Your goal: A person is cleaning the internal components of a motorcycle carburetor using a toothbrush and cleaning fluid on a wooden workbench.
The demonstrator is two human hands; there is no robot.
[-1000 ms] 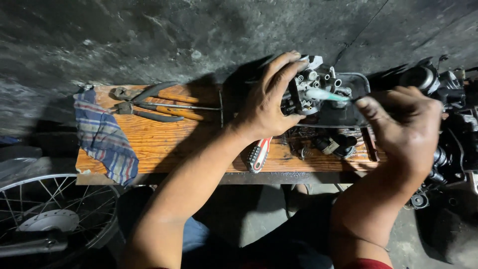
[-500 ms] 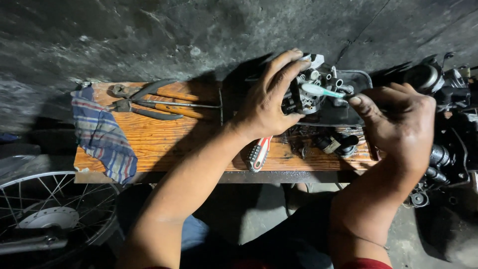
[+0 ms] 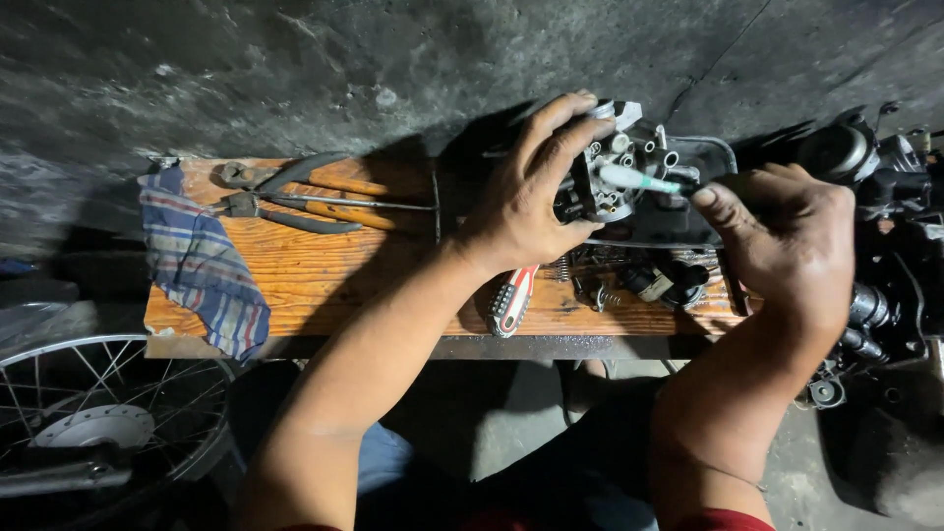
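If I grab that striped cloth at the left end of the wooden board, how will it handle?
The striped cloth lies crumpled and droops over the wooden board edge, so it is probably limp and would sag when lifted. It looks thin, so likely light. Pushed, it would probably bunch up rather than slide whole.

Grey carburetor (image 3: 615, 172) - held above bench (image 3: 324, 275)

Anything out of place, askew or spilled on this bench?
Small springs and parts lie scattered loose on the wooden bench below the carburettor. The striped rag droops over the left edge.
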